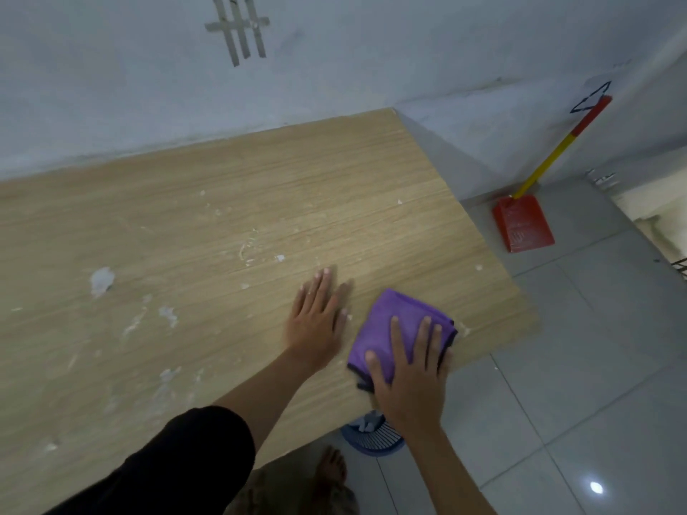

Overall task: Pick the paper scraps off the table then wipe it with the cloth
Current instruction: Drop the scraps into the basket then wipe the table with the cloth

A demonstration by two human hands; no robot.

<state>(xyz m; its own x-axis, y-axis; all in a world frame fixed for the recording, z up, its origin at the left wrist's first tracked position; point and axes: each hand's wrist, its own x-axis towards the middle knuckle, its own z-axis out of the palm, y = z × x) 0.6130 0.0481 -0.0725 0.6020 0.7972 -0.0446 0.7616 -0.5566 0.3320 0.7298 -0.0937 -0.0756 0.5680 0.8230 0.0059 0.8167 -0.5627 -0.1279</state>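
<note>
Both hands lie flat and open on the desk: right hand pressing the purple cloth near the right edge, left hand empty; white paper scraps scattered left.

Tabletop: far half toward the wall lay bare, open for passage. Left hand and right hand on cloth occupied its near right corner. Paper scraps littered its left part.
</note>
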